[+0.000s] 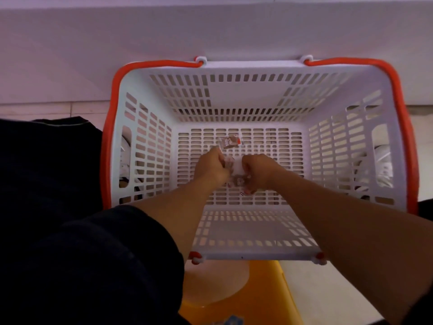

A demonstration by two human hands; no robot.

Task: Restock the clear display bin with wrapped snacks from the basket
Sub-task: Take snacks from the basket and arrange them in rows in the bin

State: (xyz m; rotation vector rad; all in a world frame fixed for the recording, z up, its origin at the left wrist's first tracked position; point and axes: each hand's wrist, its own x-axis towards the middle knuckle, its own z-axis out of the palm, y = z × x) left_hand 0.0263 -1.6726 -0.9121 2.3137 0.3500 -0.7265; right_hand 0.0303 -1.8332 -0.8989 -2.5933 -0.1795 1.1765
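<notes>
**Gathering the last wrapped snacks from the basket floor**

I am reaching both hands down into the white slotted basket [257, 95], where a few wrapped snacks [239, 181] are lying near the middle of its floor. My left hand [212, 166] is curling its fingers around wrappers, and my right hand [260, 172] is pinching wrappers just beside it, the two hands almost touching. One more brown wrapped snack [229, 143] is lying apart from them, toward the far wall of the basket floor. The red handles [398, 102] are folded down along the basket's rim. My dark sleeve [105, 266] is covering the left arm at the near left. A yellow stool [269, 301] is showing below the basket's near edge.
</notes>
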